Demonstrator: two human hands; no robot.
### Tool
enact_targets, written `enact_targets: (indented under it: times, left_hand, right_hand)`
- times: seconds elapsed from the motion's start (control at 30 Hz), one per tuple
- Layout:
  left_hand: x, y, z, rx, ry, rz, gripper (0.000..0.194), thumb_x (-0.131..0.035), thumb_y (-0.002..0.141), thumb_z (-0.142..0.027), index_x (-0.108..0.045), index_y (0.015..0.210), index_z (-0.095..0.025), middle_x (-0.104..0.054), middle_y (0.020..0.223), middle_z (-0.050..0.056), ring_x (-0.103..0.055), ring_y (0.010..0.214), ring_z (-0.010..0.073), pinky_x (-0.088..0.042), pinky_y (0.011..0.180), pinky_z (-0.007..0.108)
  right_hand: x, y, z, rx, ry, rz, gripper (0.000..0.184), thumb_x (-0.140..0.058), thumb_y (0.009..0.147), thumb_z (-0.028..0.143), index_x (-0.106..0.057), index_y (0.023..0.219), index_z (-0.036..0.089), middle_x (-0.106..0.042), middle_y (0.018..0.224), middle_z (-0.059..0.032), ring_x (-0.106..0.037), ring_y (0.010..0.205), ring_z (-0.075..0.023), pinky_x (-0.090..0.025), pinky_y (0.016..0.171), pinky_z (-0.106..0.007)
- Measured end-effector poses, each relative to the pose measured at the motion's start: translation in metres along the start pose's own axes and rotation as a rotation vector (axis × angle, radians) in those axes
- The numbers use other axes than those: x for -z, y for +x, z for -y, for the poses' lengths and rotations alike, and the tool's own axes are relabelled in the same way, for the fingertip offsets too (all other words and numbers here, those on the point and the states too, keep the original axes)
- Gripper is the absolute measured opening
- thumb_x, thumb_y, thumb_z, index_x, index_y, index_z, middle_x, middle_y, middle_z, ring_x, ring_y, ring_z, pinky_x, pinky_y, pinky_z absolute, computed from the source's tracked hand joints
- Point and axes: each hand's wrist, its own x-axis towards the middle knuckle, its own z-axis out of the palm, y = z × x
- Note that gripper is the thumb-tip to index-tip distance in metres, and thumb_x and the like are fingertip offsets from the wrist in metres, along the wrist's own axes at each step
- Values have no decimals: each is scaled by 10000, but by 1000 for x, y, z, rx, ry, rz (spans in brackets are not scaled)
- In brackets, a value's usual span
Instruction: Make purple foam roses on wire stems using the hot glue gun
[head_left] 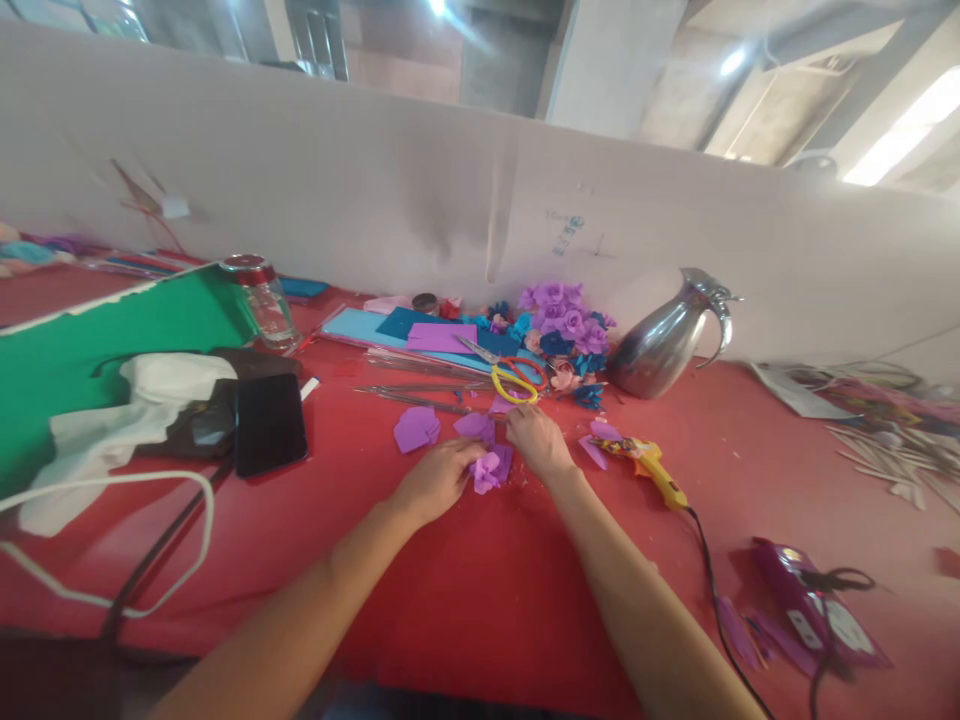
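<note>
My left hand has its fingers closed on a small purple paper flower, low over the red table. Beyond it, my right hand is bent inward with its fingers drawn together; what they pinch, if anything, is hidden. Purple paper petals lie in a stack left of the hands, and more purple pieces lie between them. Just past my right fingertips rest scissors with yellow and orange handles. To the right, a yellow glue gun lies by loose purple petals.
Finished paper flowers are heaped against the wall beside a steel jug. Coloured paper sheets lie at the back. On the left are a phone, a glass jar and a white cable. Sticks lie far right.
</note>
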Motion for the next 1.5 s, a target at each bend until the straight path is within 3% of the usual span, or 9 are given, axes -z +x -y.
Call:
enact_targets:
  times: [0.23, 0.33, 0.5, 0.67, 0.93, 1.07, 1.2, 1.37, 1.5]
  left_hand:
    - [2, 0, 3, 0, 69, -20, 276, -482, 862, -67, -666, 997, -223, -689, 1179, 55, -608, 1132, 208, -412, 1027, 379]
    - [1, 0, 3, 19, 119, -5, 298, -498, 832, -41, -672, 993, -222, -699, 1168, 57, -614, 1129, 226, -385, 1051, 423]
    - [-1, 0, 9, 52, 173, 3, 416, -475, 823, -30, -630, 1159, -218, -676, 1217, 78, -598, 1157, 236, -379, 1063, 465]
    - [-3, 0, 11, 31, 191, 28, 377, -473, 847, -61, -649, 1153, -193, -656, 1254, 88, -583, 1170, 239, -444, 1010, 427]
    - [-3, 2, 10, 91, 193, 67, 399, -461, 865, -79, -624, 1216, -181, -592, 1345, 92, -528, 1256, 235, -408, 1061, 416]
    - [2, 1, 6, 52, 213, -30, 355, -494, 848, -87, -647, 1150, -194, -670, 1224, 83, -591, 1153, 234, -447, 991, 387]
    - [10, 1, 3, 60, 244, -151, 218, -505, 848, -137, -684, 949, -209, -719, 979, 67, -638, 951, 231, -476, 862, 366]
    - [17, 2, 13, 135, 240, -312, 251, -451, 833, -133, -671, 932, -202, -707, 940, 81, -625, 920, 242, -459, 834, 348]
    - [20, 2, 21, 288, 168, -435, 260, -405, 842, -190, -661, 890, -190, -704, 891, 96, -629, 856, 255, -450, 752, 328]
  right_hand:
    - [-1, 1, -4, 47, -36, -42, 251, -411, 944, 145, -625, 1073, 129, -637, 1125, -130, -579, 1067, -224, -482, 828, -281]
    - [7, -2, -5, 59, -54, -76, 258, -402, 948, 142, -624, 1079, 139, -635, 1127, -130, -570, 1062, -229, -478, 815, -293]
    - [24, -7, -2, 93, -90, -153, 248, -428, 942, 141, -635, 1079, 135, -641, 1104, -137, -557, 1048, -239, -438, 868, -330]
    - [36, -11, 2, 126, -118, -201, 250, -440, 942, 149, -649, 1079, 129, -650, 1088, -145, -562, 1038, -242, -417, 853, -341]
    - [46, -21, 7, 128, -89, -149, 220, -467, 914, 138, -675, 987, 151, -681, 1031, -117, -586, 1008, -232, -392, 853, -339]
    - [36, -23, 8, 116, -42, -66, 211, -474, 910, 156, -676, 969, 171, -692, 1019, -95, -602, 996, -216, -400, 853, -316]
    - [28, -23, 11, 115, -29, 21, 220, -478, 895, 140, -678, 976, 182, -701, 988, -86, -625, 963, -212, -420, 835, -308]
    - [38, -40, 13, 48, 7, -69, 253, -433, 924, 172, -660, 1036, 186, -683, 1048, -99, -630, 984, -213, -448, 806, -291]
    - [42, -74, -1, -140, 53, -104, 261, -405, 946, 246, -664, 969, 224, -698, 989, -70, -668, 871, -189, -456, 672, -255]
